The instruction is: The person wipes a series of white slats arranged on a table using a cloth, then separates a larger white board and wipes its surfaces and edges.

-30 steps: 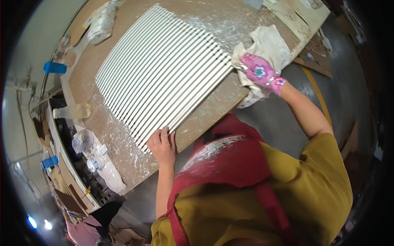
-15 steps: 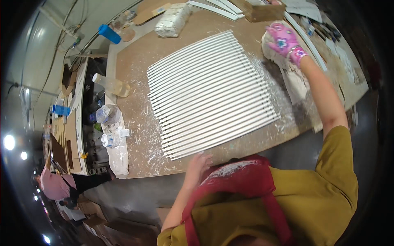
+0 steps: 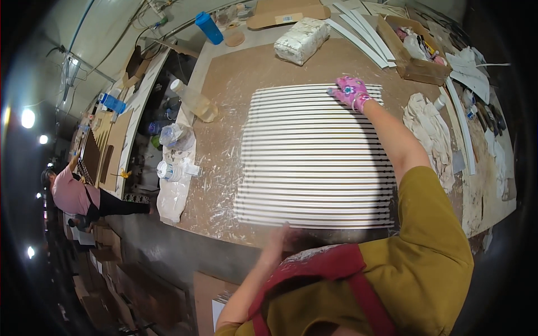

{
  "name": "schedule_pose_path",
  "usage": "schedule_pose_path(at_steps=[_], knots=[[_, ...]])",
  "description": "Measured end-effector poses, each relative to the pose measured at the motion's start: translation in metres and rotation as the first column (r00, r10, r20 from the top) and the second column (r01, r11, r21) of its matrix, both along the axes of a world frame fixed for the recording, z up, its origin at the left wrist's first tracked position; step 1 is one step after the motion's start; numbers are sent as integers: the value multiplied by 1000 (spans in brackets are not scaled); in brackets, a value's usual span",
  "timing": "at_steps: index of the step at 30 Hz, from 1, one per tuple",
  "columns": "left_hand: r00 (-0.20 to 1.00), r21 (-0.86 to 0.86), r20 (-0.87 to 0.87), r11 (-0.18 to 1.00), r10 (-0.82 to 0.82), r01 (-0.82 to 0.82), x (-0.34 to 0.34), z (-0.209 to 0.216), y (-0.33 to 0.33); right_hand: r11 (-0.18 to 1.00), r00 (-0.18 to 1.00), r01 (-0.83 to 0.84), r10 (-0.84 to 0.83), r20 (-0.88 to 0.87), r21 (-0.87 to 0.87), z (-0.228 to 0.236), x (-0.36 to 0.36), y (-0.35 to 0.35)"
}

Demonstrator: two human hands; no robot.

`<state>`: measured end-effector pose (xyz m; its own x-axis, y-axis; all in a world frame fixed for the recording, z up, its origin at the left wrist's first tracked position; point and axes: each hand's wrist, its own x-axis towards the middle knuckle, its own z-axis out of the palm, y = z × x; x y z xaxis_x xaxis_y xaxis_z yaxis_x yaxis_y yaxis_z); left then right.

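Observation:
A row of white slats (image 3: 314, 162) lies side by side on the brown board of the worktable, with dark gaps or marks near both ends. My right hand (image 3: 350, 94), in a pink flowered glove, is over the far slats near their right end. Its fingers reach left, apart, with nothing seen in them. My bare left hand (image 3: 276, 243) hangs by the table's front edge, just below the nearest slat; motion smears its fingers. Right of the slats lies a crumpled whitish cloth (image 3: 428, 131).
A white-smeared wrapped block (image 3: 302, 42) and loose white strips (image 3: 361, 36) lie at the back, beside a cardboard box (image 3: 420, 67) of odds and ends. A bottle of pale liquid (image 3: 195, 101) and a white-lidded jar (image 3: 170, 171) stand left. Another person (image 3: 75, 193) works far left.
My right hand has left the cloth and moved left onto the far slats. My left hand stays by the front edge. The whole view has turned and shifted.

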<state>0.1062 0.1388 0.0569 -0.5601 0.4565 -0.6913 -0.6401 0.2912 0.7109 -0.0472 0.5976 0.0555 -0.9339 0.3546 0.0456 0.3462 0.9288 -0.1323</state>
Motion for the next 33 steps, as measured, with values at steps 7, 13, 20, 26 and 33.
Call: schedule_pose_path(at_steps=[7,13,20,26,33], knots=[[941,-179,-329,984,-83,24,-147,-23,-22,975,981,175,-185,-63,-136,-4,107,-2],[638,-457,-608,865,-473,205,-300,-18,9,883,928,303,-359,-99,-358,3,206,-58],[229,-760,-553,598,-801,254,-353,9,150,503,890,418,-393,230,-757,12,294,-196],[135,-716,-653,666,-745,209,-331,0,267,-235,846,192,-452,282,-953,16,267,-307],[-149,-723,-690,666,-708,184,-321,-27,349,-516,824,-295,-563,58,-804,-83,219,-368]])
